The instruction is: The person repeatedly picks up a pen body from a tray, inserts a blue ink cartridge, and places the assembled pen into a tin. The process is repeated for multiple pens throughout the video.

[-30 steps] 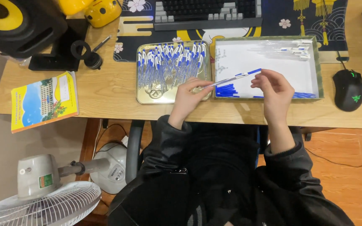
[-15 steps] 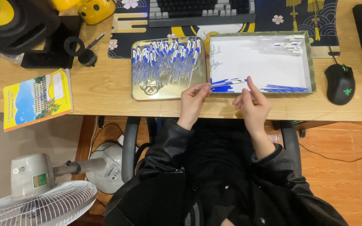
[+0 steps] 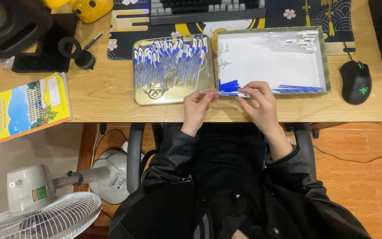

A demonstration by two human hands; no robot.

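Blue-white pens (image 3: 169, 59), gold tin (image 3: 143, 98), yellow booklet (image 3: 31, 106).

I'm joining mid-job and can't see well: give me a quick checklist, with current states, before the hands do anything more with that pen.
1. Pen held at both ends, left hand and right hand: ok.
2. Pen level, above the desk's front edge: ok.
3. Metal tray stocked with pens, within reach: ok.
4. White box holds blue refills and clear barrels, with bare floor left: ok.
5. Pen fully put together: cannot tell.
6. Mouse apart from the box: ok.
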